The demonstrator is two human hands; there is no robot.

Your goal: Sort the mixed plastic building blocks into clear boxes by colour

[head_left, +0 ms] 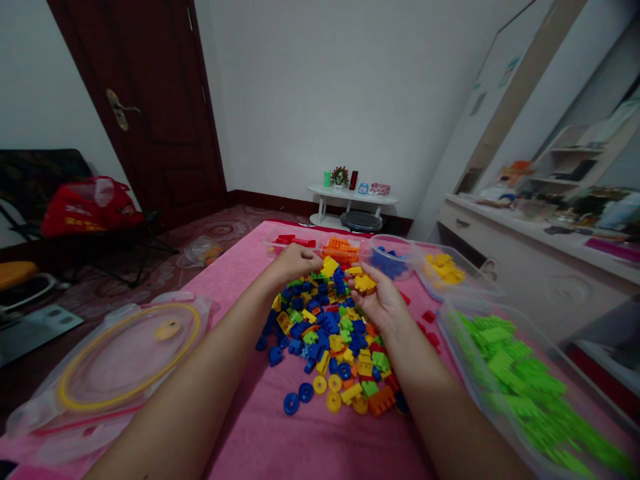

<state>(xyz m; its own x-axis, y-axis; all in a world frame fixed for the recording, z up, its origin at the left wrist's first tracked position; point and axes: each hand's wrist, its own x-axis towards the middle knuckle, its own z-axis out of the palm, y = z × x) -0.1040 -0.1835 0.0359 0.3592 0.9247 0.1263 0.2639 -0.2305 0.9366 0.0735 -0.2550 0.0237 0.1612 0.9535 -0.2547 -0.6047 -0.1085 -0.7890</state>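
A mixed heap of toy building bricks (327,323) in blue, yellow, green, orange and red lies on the pink cloth (280,440). Over the heap's far left side, my left hand (296,262) is closed, its fingertips at a yellow brick (329,267). My right hand (384,299), palm turned up at the heap's right side, is curled around several yellow bricks (364,283). Toy wheels (320,385), blue and yellow, are lying at the heap's near edge.
Clear containers hold red bricks (295,241), orange bricks (341,249), blue bricks (389,263), yellow bricks (445,269) and green bricks (520,380) along the back and right. A clear lid with a yellow ring (65,390) lies at left. Loose red bricks (429,317) sit beside my right forearm.
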